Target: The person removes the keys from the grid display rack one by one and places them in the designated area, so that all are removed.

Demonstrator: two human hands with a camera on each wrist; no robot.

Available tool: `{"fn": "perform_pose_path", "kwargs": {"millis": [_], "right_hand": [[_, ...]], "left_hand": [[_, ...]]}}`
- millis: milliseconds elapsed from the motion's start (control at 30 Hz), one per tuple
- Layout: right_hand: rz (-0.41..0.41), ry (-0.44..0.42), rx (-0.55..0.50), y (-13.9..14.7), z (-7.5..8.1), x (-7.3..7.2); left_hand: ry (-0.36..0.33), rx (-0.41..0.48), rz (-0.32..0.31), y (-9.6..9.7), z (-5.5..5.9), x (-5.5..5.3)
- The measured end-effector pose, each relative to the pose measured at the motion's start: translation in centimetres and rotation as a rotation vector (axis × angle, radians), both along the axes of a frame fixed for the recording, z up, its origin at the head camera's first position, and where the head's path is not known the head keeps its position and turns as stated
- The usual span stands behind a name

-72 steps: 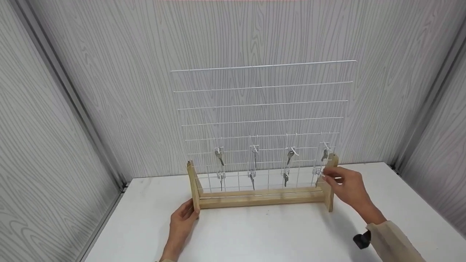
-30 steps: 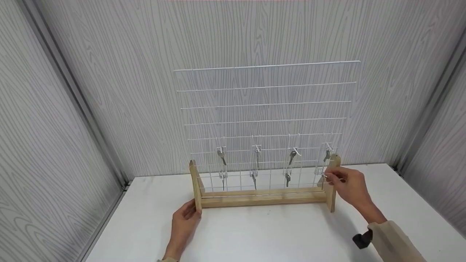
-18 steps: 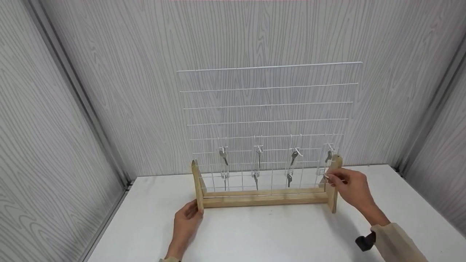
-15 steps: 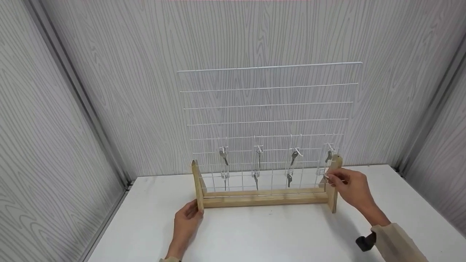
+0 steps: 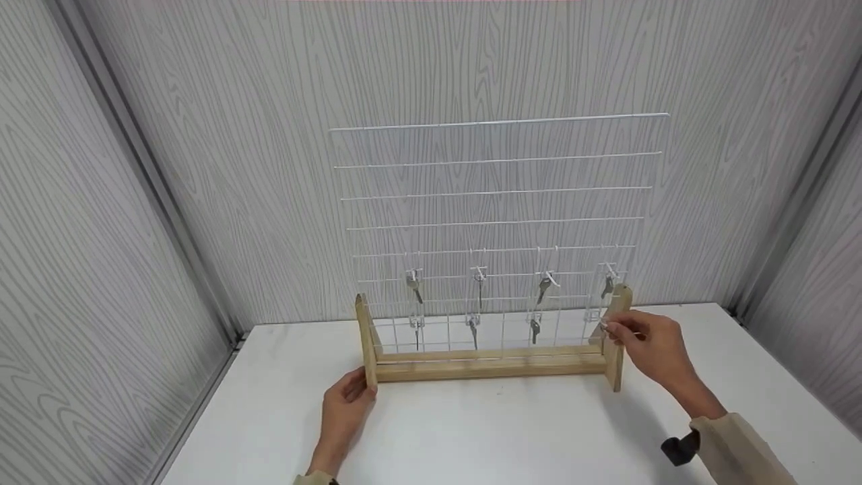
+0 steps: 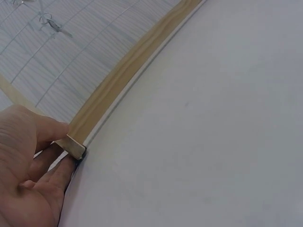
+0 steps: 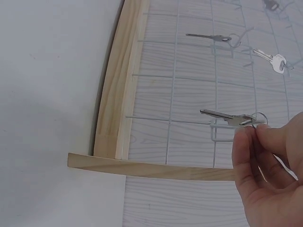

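Note:
A white wire grid rack (image 5: 504,316) stands in a wooden base (image 5: 491,367), with several keys on its hooks. My left hand (image 5: 345,407) grips the lower front end of the left wooden side piece (image 5: 366,340); the left wrist view shows the thumb and fingers on either side of it. At the lower right hook, my right hand (image 5: 650,343) pinches a silver key (image 7: 232,117) by its head and small ring (image 7: 259,118). The fingers hide the hook's tip, so I cannot tell whether the ring is around it. Another key (image 5: 608,286) hangs just above.
Other keys, such as one at the lower left (image 5: 417,333) and one in the upper row (image 5: 545,288), hang along the grid. The base rests on a white table (image 5: 498,431). Grey wood-patterned panels (image 5: 471,60) enclose the back and sides.
My right hand has drawn slightly outward and to the right, and the lower right key has moved with it. My left hand keeps its hold on the side piece. The head view has shifted a little.

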State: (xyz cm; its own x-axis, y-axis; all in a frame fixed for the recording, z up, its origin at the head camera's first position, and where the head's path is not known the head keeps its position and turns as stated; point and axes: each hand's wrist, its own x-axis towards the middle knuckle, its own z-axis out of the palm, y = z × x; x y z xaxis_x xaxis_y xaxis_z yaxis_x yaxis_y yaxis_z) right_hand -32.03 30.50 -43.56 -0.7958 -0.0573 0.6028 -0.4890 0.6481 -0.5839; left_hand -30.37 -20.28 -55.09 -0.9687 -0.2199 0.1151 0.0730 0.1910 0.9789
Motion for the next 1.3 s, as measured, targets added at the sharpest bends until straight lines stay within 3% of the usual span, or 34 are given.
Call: {"fn": "perform_pose_path", "kwargs": {"millis": [467, 800, 1300], "right_hand": [[-0.003, -0.042, -0.032, 0.5, 0.4, 1.9], [0.047, -0.108, -0.019, -0.3, 0.4, 3.3], [0.14, -0.234, -0.037, -3.0, -0.4, 3.4]], "left_hand": [[-0.046, -0.02, 0.028, 0.1, -0.1, -0.3], [-0.03, 0.004, 0.013, 0.0, -0.1, -0.2], [-0.027, -0.007, -0.002, -0.2, -0.3, -0.2]]}}
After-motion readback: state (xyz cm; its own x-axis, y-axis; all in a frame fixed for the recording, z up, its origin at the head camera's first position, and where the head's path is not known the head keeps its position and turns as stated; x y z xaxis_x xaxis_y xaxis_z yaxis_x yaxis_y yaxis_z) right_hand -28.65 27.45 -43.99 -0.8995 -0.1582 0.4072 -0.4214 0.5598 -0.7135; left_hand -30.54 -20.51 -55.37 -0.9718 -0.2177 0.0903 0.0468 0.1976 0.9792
